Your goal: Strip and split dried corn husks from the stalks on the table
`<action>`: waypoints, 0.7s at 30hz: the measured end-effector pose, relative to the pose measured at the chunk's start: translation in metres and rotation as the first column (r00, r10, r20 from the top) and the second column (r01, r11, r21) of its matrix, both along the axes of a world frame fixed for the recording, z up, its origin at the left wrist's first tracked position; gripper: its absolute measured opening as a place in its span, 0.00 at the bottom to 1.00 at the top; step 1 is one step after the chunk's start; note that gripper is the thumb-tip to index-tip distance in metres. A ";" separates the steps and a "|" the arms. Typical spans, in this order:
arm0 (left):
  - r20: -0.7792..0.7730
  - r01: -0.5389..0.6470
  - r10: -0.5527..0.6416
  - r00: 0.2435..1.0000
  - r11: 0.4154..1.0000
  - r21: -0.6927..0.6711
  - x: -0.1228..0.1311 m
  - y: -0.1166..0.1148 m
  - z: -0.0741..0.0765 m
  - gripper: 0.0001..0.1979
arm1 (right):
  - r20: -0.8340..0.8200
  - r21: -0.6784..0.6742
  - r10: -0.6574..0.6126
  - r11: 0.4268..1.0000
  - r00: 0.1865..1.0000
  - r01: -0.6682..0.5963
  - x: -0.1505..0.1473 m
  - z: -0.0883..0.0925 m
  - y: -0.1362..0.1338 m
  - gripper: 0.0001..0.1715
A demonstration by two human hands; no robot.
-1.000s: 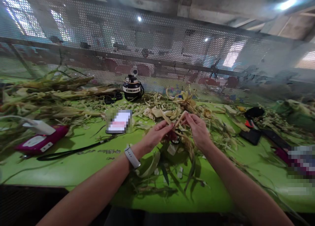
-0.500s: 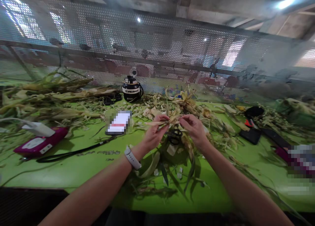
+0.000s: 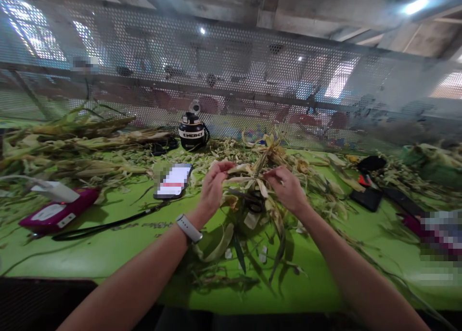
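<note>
Pale strips of dried corn husk (image 3: 247, 173) stretch between my two hands, above the middle of the green table. My left hand (image 3: 212, 189), with a white band on its wrist, has its thumb and fingers closed on the left ends of the strips. On the other side my right hand (image 3: 288, 189) pinches the husk near the centre of the bundle. A pair of scissors with black handles (image 3: 254, 203) lies beneath, partly covered by husk. Curled husk pieces (image 3: 220, 244) and small white scraps (image 3: 263, 254) are scattered closer to me.
A phone (image 3: 175, 181) and a magenta power strip (image 3: 59, 210) with a white plug lie left. Behind stands a black jar (image 3: 192, 131) lettered "ENERGY". Husk heaps (image 3: 72, 143) fill the back left. A dark flat object (image 3: 366, 198) lies right. A perforated metal screen (image 3: 231, 81) rises behind.
My left hand has moved left and opened out from the centre, drawing the husk strips wider. The right hand stays nearly in place, still pinching husk.
</note>
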State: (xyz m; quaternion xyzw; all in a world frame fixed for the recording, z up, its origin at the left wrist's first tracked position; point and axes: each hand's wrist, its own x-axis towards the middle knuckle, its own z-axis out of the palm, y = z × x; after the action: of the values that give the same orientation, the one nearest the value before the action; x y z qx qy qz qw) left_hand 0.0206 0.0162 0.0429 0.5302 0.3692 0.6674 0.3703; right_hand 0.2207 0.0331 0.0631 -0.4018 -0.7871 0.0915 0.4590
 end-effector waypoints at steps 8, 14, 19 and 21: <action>-0.440 0.024 -0.068 0.896 0.994 -0.103 -0.001 -0.011 0.010 0.17 | 0.336 0.184 -0.087 0.983 0.938 0.025 -0.005 -0.002 -0.010 0.13; -0.600 0.024 -0.144 0.787 0.979 -0.204 0.007 -0.014 0.004 0.28 | 0.437 0.268 -0.102 0.963 0.894 -0.022 -0.015 -0.006 -0.019 0.15; -0.543 0.075 -0.129 0.830 0.990 -0.120 0.010 -0.009 -0.004 0.24 | 0.132 0.162 -0.047 0.987 0.990 0.025 -0.020 -0.007 -0.022 0.09; -0.478 0.042 -0.055 0.876 0.998 -0.037 0.013 -0.009 -0.004 0.19 | -0.170 0.046 -0.055 0.997 0.984 0.063 -0.022 -0.007 -0.023 0.19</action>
State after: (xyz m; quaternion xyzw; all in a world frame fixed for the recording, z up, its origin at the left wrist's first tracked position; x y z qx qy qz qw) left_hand 0.0333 0.0070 0.0389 0.6832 0.4443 0.5012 0.2909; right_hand 0.1985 0.0098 0.0561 -0.4039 -0.7353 0.0915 0.5365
